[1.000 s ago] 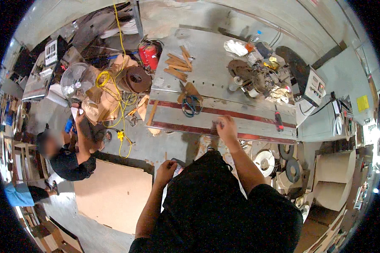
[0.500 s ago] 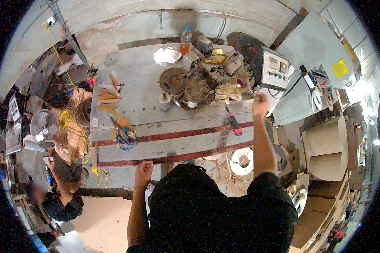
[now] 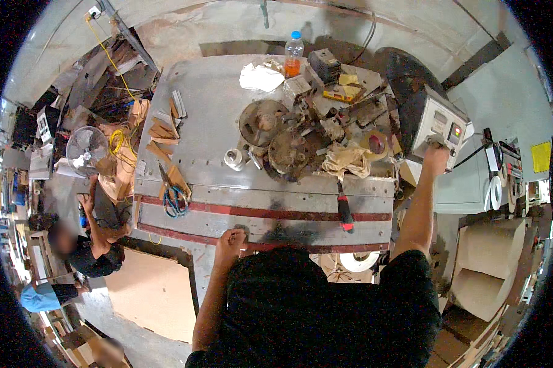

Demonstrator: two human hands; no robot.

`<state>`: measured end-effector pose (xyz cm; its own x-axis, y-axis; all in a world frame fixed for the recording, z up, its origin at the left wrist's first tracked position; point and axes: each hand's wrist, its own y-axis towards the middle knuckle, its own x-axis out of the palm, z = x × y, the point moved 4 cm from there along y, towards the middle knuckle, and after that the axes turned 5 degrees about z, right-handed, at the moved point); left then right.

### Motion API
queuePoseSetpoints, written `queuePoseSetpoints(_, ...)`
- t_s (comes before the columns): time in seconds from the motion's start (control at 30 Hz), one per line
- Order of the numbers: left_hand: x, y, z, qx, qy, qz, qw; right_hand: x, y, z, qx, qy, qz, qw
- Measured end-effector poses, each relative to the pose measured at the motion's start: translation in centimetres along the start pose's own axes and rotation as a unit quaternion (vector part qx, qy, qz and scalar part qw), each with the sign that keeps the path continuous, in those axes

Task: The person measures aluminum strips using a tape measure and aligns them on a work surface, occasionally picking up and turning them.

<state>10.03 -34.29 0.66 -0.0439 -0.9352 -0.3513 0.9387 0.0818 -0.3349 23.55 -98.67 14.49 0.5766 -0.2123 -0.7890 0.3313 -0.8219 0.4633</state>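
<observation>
My right hand reaches out to the light-coloured control box at the right end of the metal table. Its fingers are bunched at the row of knobs on the box's lower front, covering part of them. A small red display glows above the fingers. My left hand is curled closed by the table's near edge, with nothing visible in it. Between the two arms, a screwdriver-like tool with a red and black handle lies across the dark red strip.
Greasy round metal parts, a crumpled cloth and a bottle of orange liquid crowd the table's middle and back. Scissors lie left, beside wood pieces. Another person works at far left, near a fan.
My right hand has moved up and right, from beside the table's right edge onto the control box's knobs. The view has shifted; my left hand stays closed near the table edge.
</observation>
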Motion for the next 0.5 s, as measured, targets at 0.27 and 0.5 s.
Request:
queuePoseSetpoints(0.27, 0.0, 3.9, -0.3, 0.049, -0.013, 0.049, 0.998, 1.9, 0.7, 4.4, -0.135, 0.040, -0.011, 0.990)
queuePoseSetpoints(0.5, 0.4, 7.6, 2.1, 0.059, 0.092, 0.044, 0.993, 0.1, -1.3, 1.5, -0.131, 0.013, 0.039, 0.991)
